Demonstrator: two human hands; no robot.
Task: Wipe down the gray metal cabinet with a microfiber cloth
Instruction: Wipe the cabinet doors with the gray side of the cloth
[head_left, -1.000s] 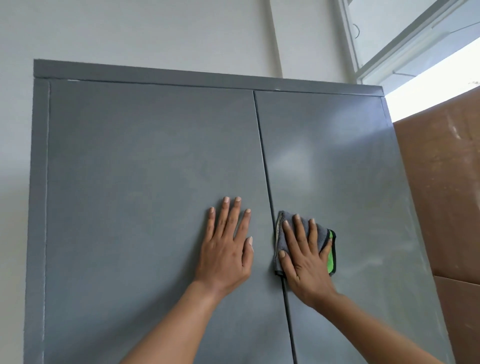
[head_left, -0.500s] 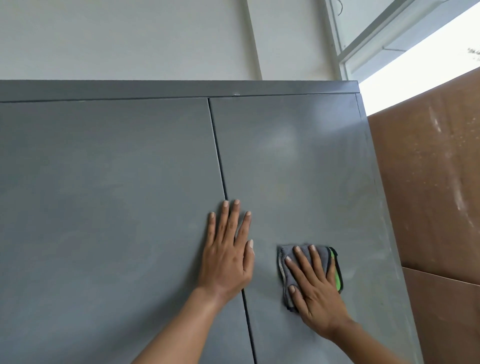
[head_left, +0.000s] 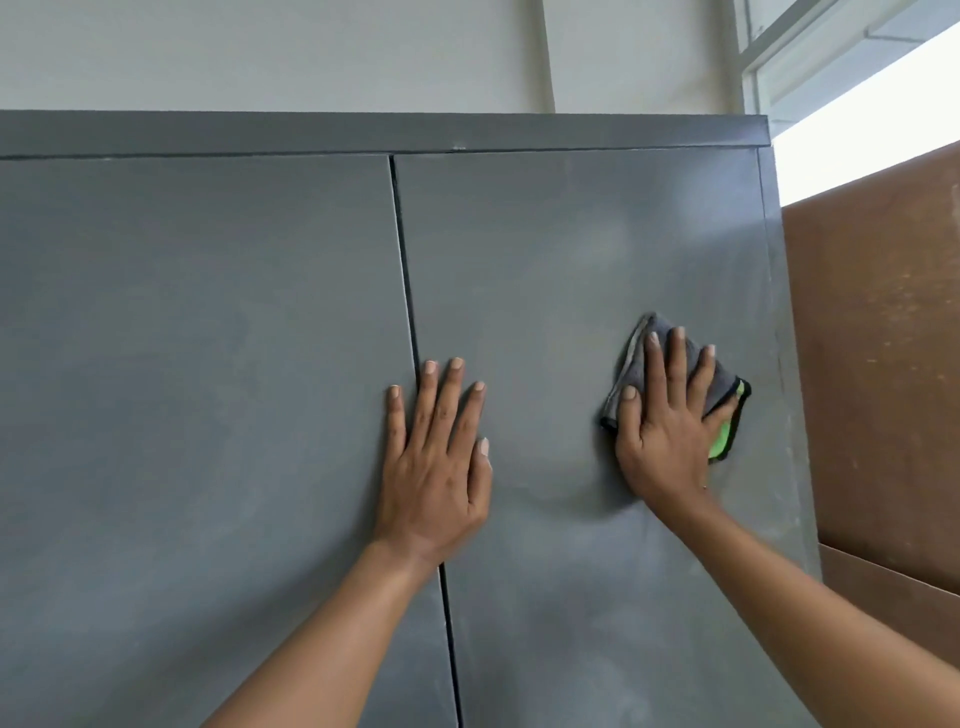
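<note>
The right hand (head_left: 662, 441) pressed the folded cloth (head_left: 724, 387) flat-fingered against the cabinet's (head_left: 545, 249) right door. The left hand (head_left: 436, 467), fingers extended and holding nothing, lay across the door seam (head_left: 405, 270).

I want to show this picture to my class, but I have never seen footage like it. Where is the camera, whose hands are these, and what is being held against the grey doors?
There is no machine here. The picture comes from a wide-angle camera worn on a person's head, so you see their own two bare arms reaching forward.

In front stands a tall gray metal cabinet with two closed doors and a dark seam between them. The left hand lies flat, fingers straight, across that seam, holding nothing. The right hand presses a folded gray microfiber cloth with a green edge flat against the right door, fingers spread over it.

Behind is a pale wall, a window frame at upper right, and a brown board beside the cabinet.
</note>
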